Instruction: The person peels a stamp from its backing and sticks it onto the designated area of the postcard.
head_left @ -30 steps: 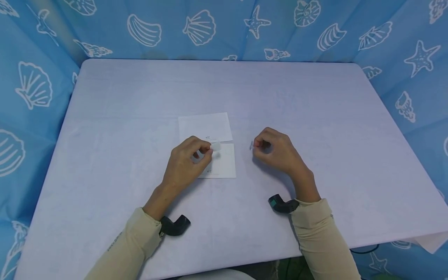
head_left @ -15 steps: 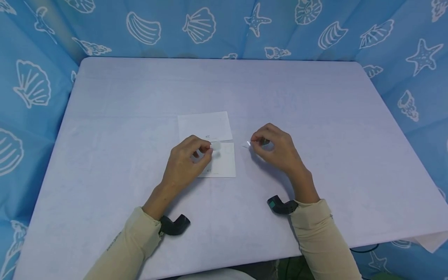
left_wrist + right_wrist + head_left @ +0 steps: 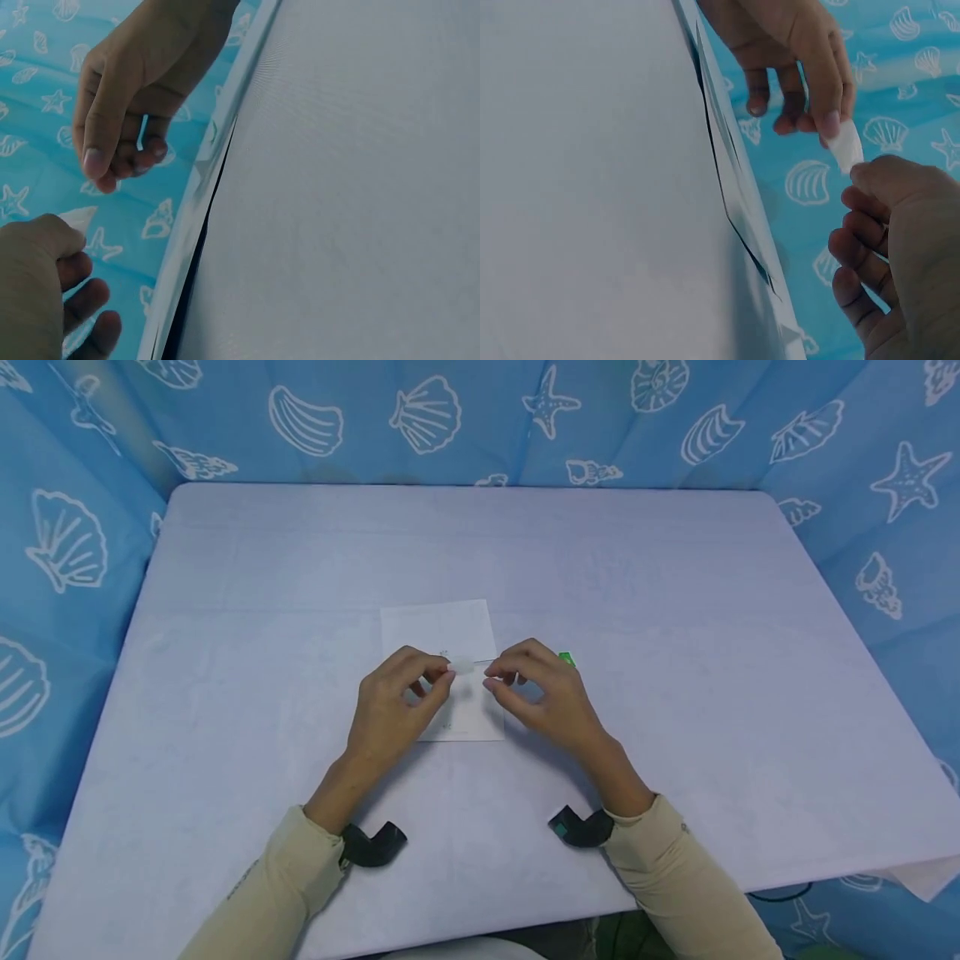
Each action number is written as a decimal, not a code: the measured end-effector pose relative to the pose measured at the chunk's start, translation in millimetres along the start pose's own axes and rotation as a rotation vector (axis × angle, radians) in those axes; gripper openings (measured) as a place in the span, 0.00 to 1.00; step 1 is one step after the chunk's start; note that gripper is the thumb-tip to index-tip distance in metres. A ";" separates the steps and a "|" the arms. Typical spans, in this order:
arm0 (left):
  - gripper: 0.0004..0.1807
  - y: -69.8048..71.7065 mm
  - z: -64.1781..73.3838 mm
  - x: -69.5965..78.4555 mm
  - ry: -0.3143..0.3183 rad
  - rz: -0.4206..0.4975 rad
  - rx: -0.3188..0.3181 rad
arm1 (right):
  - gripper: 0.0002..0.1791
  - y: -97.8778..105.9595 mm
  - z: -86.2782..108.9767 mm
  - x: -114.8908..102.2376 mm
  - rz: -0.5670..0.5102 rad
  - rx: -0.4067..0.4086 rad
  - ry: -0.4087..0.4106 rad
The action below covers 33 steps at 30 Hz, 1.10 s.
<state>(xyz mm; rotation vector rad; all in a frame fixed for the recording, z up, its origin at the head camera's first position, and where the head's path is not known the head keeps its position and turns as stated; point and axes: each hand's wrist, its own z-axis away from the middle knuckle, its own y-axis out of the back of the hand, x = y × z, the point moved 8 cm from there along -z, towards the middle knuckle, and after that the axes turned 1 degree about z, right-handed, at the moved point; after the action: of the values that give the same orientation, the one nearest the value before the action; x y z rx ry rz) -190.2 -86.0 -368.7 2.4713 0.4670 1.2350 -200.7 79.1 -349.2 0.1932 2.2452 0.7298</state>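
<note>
Head view: pinching a small pale strip (image 3: pixel 462 667) between thumb and forefinger of the left hand (image 3: pixel 401 697), holding it above the sheets of white paper (image 3: pixel 442 625) on the worktop (image 3: pixel 675 577). Facing it with the right hand (image 3: pixel 547 693), bending those fingers loosely, leaving thumb and forefinger slightly apart near the free end. Seeing a corner of something green (image 3: pixel 566 657) past the right knuckles, too hidden for identifying.

Left wrist view: gripping only one end, so leaving a pointed tip sticking out, apart from the right fingertips. Probably best pinching lightly here, avoiding creases in so thin a piece.

Right wrist view: lining up the free tip with the right thumb; not being able to tell touching from overlapping at this angle. Probably best meeting just the extreme edge, squarely, avoiding any twisting, folding or clinging to skin.
</note>
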 end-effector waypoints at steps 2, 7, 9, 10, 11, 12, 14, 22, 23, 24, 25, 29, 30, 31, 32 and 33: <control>0.05 1.4 0.1 4.6 -0.044 -0.056 0.012 | 0.07 -1.2 -3.4 -9.4 -0.042 -0.004 -0.018; 0.05 2.6 0.2 12.3 -0.119 -0.131 0.030 | 0.05 -2.0 -6.2 -14.3 -0.123 -0.006 -0.125; 0.05 2.8 0.3 14.5 -0.142 -0.150 0.036 | 0.04 -4.9 -4.6 -10.6 -0.177 -0.021 -0.182; 0.05 3.2 0.2 16.0 -0.154 -0.157 0.043 | 0.04 -6.8 -3.8 -8.7 -0.208 -0.031 -0.210; 0.05 3.4 0.3 17.3 -0.168 -0.163 0.050 | 0.03 -8.8 -2.9 -6.8 -0.238 -0.042 -0.237; 0.05 3.4 0.3 19.0 -0.183 -0.171 0.056 | 0.03 -11.0 -1.9 -5.0 -0.268 -0.053 -0.261; 0.05 3.0 0.4 22.6 -0.213 -0.186 0.064 | 0.04 -14.6 0.3 -0.9 -0.313 -0.063 -0.310; 0.05 0.0 2.4 35.7 -0.343 -0.297 0.059 | 0.06 -18.2 6.3 13.7 -0.438 0.001 -0.467; 0.05 -0.2 2.9 37.3 -0.358 -0.312 0.058 | 0.07 -17.6 5.4 11.2 -0.447 -0.001 -0.484; 0.06 -0.4 3.4 38.6 -0.371 -0.321 0.058 | 0.06 -18.1 5.5 11.4 -0.454 -0.003 -0.490; 0.06 -0.4 3.8 39.8 -0.382 -0.331 0.058 | 0.06 -18.7 5.4 11.7 -0.460 -0.004 -0.493; 0.06 -1.0 5.3 44.2 -0.426 -0.360 0.056 | 0.06 -19.6 4.7 11.5 -0.473 -0.006 -0.497; 0.06 -1.3 5.8 45.2 -0.437 -0.366 0.055 | 0.06 -19.8 4.6 11.4 -0.476 -0.005 -0.498; 0.06 -1.8 6.2 45.9 -0.444 -0.373 0.052 | 0.07 -20.0 4.7 11.3 -0.480 -0.005 -0.501; 0.06 -2.3 6.6 46.3 -0.451 -0.378 0.049 | 0.07 -20.3 4.6 11.1 -0.482 -0.006 -0.501; 0.06 -2.9 6.8 46.2 -0.452 -0.380 0.043 | 0.07 -20.6 4.8 10.9 -0.486 -0.009 -0.500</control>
<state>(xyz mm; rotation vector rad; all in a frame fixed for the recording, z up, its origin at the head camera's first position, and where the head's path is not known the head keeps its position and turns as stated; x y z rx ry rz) -158.8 -64.4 -341.5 2.4391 0.7892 0.5055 -203.3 68.0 -370.1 -0.1594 1.7112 0.3740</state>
